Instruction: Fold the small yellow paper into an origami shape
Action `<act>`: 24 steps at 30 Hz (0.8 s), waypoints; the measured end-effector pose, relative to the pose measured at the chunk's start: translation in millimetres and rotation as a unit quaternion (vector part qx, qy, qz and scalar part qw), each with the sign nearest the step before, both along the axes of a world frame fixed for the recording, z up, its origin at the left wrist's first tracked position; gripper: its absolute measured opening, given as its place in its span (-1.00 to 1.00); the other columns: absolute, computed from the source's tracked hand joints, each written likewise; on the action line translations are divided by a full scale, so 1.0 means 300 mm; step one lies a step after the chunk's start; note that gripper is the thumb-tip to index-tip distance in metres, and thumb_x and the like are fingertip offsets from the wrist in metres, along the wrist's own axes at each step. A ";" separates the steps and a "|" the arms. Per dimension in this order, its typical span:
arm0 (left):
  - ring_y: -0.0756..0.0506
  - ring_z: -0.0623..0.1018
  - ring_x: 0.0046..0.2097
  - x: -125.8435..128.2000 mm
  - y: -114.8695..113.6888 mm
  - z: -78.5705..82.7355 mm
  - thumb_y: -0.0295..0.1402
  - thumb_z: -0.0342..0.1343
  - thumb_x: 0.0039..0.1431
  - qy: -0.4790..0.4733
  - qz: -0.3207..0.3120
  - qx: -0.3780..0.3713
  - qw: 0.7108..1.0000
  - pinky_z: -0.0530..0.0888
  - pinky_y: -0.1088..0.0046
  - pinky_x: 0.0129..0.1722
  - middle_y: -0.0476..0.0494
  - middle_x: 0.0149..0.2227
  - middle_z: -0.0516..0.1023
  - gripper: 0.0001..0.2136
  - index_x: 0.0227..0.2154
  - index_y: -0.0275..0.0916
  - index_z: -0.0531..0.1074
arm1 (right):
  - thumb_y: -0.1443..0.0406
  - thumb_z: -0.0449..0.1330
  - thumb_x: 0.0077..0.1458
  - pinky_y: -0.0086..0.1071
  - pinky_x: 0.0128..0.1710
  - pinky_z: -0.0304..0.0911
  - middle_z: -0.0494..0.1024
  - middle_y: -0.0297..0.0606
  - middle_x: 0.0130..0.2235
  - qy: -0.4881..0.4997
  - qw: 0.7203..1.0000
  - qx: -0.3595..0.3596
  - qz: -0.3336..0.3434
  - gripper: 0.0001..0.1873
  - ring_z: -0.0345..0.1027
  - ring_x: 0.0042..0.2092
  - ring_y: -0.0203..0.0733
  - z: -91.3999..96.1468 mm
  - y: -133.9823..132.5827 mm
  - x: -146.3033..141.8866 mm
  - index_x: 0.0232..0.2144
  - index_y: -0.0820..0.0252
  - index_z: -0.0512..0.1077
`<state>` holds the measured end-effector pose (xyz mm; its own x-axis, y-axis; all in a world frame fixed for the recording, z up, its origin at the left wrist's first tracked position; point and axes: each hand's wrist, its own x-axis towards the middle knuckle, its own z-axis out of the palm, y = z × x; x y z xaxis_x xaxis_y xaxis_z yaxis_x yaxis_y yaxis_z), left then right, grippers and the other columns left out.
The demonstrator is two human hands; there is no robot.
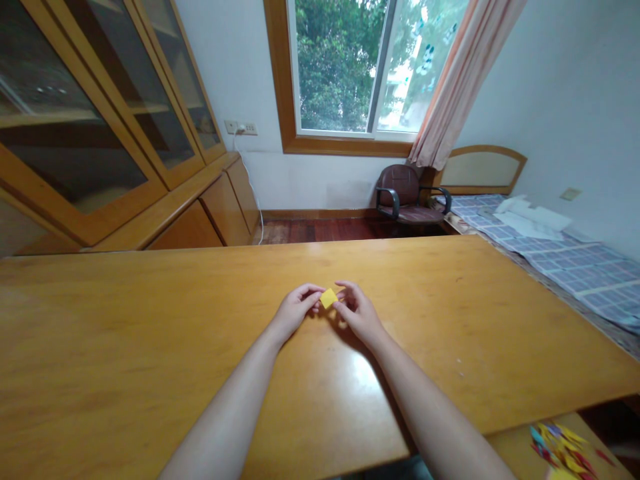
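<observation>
A small yellow square (329,298), which looks like folded paper, is held just above the wooden table (150,347). My left hand (296,311) pinches its left corner between thumb and fingers. On the other side, my right hand (362,315) grips the right edge with the thumb and curled fingers, while its index finger arches above the square. The undersides of the fingers are partly hidden, and fine folds in the yellow piece are too small to make out.
Colourful scraps (563,450) lie on a lower surface at the bottom right. Beyond the table stand a brown armchair (403,190) and a bed (560,260). A glass-doored cabinet (165,177) lines the left wall. A white cord (249,175) hangs from a wall socket.
</observation>
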<state>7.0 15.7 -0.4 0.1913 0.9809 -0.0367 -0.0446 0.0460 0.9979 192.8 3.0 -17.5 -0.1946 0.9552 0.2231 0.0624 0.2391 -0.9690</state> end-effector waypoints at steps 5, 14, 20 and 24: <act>0.01 0.41 -0.45 0.000 0.003 -0.002 -0.18 0.19 0.01 0.009 0.002 0.002 1.000 0.37 0.50 -0.42 0.01 -0.50 0.43 -0.70 -0.28 -0.31 0.48 | 0.25 0.19 0.12 -0.42 -0.36 0.31 0.44 -0.26 -0.20 0.005 1.000 0.001 0.010 -0.59 0.34 -0.35 -0.30 0.001 -0.001 0.003 0.04 0.10 0.33; -0.01 0.42 -0.43 -0.010 0.012 -0.021 -0.19 0.14 0.07 0.029 -0.005 0.022 0.999 0.37 0.48 -0.35 0.02 -0.51 0.41 -0.72 -0.25 -0.29 0.50 | 0.17 0.14 0.16 -0.45 -0.44 0.27 0.43 -0.32 -0.28 0.041 0.998 -0.040 0.016 -0.68 0.31 -0.43 -0.35 0.032 -0.009 -0.001 -0.04 0.10 0.39; -0.01 0.43 -0.39 -0.011 0.009 -0.011 -0.25 0.12 0.11 0.072 -0.024 0.071 0.995 0.39 0.49 -0.33 -0.01 -0.44 0.39 -0.77 -0.27 -0.27 0.56 | 0.18 0.18 0.12 -0.48 -0.50 0.24 0.44 -0.32 -0.28 0.033 0.998 -0.045 0.013 -0.69 0.30 -0.47 -0.38 0.014 0.001 -0.006 -0.10 0.15 0.39; -0.01 0.43 -0.40 -0.006 0.009 -0.011 -0.25 0.13 0.10 0.071 -0.021 0.053 0.996 0.39 0.48 -0.35 -0.01 -0.46 0.40 -0.76 -0.25 -0.28 0.55 | 0.20 0.22 0.08 -0.48 -0.51 0.23 0.46 -0.33 -0.32 0.030 0.998 -0.052 0.007 -0.71 0.30 -0.48 -0.37 0.003 0.002 -0.008 -0.15 0.17 0.37</act>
